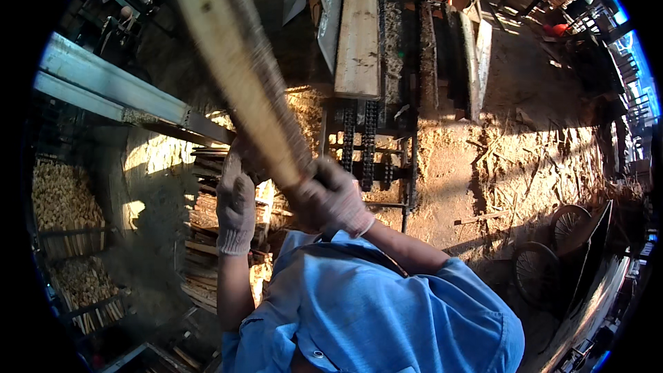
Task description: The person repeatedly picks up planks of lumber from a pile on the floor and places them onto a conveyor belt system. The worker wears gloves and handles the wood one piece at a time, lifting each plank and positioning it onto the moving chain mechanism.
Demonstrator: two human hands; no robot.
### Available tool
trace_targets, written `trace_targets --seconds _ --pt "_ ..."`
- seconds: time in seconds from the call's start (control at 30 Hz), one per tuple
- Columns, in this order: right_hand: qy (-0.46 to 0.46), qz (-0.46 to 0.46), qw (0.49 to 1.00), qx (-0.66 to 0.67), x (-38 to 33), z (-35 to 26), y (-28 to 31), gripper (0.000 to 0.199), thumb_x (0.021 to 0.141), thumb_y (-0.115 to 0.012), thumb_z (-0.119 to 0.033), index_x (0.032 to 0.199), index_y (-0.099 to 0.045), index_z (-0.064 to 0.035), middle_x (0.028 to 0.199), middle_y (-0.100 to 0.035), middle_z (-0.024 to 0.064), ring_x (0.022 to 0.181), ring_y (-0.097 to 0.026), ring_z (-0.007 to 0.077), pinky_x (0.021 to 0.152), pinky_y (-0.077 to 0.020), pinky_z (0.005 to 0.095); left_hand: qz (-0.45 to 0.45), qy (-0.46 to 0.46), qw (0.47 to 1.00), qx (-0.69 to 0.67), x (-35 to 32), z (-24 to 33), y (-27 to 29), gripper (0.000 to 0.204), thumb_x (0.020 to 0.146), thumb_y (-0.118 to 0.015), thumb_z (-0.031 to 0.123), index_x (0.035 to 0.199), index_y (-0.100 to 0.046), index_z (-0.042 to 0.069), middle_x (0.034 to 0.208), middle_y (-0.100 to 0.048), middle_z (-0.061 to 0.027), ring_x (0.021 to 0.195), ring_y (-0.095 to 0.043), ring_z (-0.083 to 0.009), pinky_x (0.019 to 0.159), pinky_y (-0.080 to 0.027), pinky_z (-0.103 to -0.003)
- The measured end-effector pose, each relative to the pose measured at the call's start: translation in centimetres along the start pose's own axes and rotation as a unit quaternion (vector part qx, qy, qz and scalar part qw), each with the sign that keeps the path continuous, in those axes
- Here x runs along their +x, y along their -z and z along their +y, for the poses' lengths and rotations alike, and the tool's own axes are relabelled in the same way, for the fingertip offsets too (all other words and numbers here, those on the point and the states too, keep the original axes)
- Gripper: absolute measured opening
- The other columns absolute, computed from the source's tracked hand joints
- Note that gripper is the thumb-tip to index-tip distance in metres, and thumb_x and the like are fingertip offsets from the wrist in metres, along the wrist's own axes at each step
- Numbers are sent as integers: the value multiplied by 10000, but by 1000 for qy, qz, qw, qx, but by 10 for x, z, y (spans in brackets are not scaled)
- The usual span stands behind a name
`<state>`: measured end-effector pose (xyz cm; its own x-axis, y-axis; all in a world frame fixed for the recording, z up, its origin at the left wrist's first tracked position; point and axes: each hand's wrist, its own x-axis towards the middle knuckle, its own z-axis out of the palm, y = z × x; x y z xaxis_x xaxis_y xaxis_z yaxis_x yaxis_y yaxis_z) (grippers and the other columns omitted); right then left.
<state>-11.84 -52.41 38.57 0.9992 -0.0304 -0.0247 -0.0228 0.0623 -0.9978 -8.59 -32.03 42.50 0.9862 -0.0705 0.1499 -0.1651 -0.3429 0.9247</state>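
Observation:
I hold a long, rough-edged wooden plank that slants up to the far left, its bark edge smeared by motion. My right hand, in a pale knitted glove, is closed round the plank's near end. Against the plank's left edge is my left hand, gloved too, with its thumb up and its fingers passing into shadow under the wood. Just right of the held plank, another wooden board lies flat on a machine bed with chains at its near end.
A metal beam juts in from the left. Stacked wood strips lie by my left forearm, and bundled sticks stand farther left. Sawdust and scraps cover the floor to the right. A wheeled cart stands at the lower right.

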Motion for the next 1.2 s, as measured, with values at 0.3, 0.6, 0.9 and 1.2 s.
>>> trace_targets --seconds 0.3,0.6,0.9,1.2 --pt "184 222 950 -120 63 19 203 416 910 -714 -25 1316 -633 -61 1147 -702 73 1037 -658 173 915 -551 306 62 293 947 -121 -130 -140 18 520 1015 -649 341 1411 -568 14 1204 -648 -116 1069 -614 -182 878 -513 -309" --pt "240 251 793 -500 52 35 231 454 849 -785 -179 1250 -637 -26 1113 -693 109 982 -668 265 907 -537 362 210 321 890 -248 -226 -150 56 334 992 -620 325 1228 -685 98 1217 -681 -46 1049 -653 -176 955 -523 -345" --pt "290 -62 875 -382 26 70 34 347 890 -688 -104 1228 -660 -30 1045 -682 109 939 -650 244 864 -540 390 257 460 848 55 -316 -158 23 440 940 -604 471 1152 -682 94 1148 -714 -179 1083 -667 -353 940 -520 -438" --pt "92 -392 852 -335 2 125 -25 308 921 -653 -55 1223 -684 -6 1060 -713 138 1011 -681 244 892 -544 362 140 465 867 114 -341 -236 -20 475 885 -632 494 1120 -684 85 1115 -710 -221 1017 -674 -406 916 -530 -486"
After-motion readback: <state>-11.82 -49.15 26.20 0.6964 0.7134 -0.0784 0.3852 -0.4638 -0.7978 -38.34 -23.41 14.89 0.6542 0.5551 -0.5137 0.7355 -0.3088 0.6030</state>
